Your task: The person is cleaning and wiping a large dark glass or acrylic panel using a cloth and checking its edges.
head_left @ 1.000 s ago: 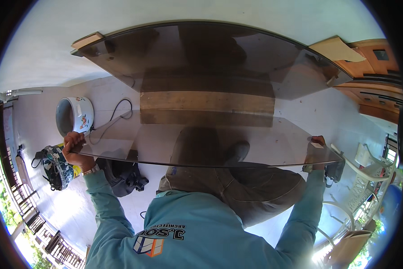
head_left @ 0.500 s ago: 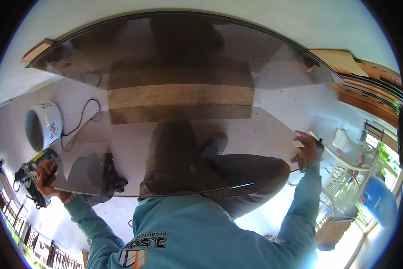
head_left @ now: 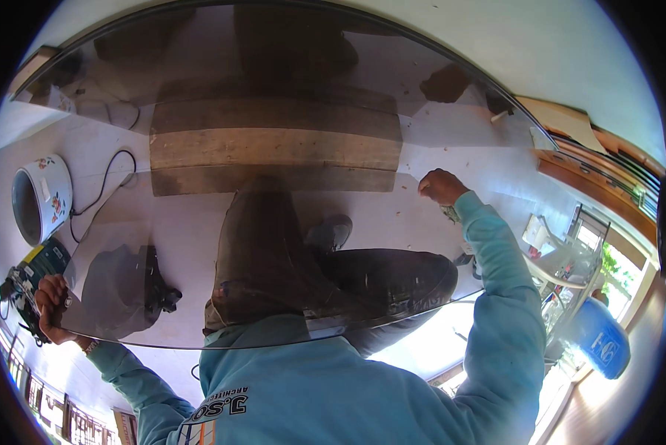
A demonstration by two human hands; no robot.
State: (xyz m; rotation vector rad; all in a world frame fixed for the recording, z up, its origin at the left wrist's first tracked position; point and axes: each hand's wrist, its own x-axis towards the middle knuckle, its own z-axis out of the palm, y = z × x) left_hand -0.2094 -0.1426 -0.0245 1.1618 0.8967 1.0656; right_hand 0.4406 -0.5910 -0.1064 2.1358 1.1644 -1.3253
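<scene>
A large, dark tinted glass panel (head_left: 362,230) with a curved rim spans the view in front of me, over my bent legs. My left hand (head_left: 51,302) is closed around its near left corner. My right hand (head_left: 442,187) is over the right part of the glass, its fingers curled together. Whatever is in them, if anything, is too hidden to make out, and I cannot tell whether they touch the surface. A wooden block (head_left: 273,148) shows through the middle of the glass, and my dark trousers show through nearer me.
On the left stand a white flowered pot (head_left: 51,194) and a dark green and black tool or case (head_left: 40,263), with a black cord (head_left: 110,174) close by. Wooden pieces (head_left: 596,152) lie at the far right. A blue container (head_left: 603,337) is at the right.
My right hand has let go of the panel's right edge and moved inward and away from me over the glass. The left hand keeps its hold, and the view has shifted slightly.
</scene>
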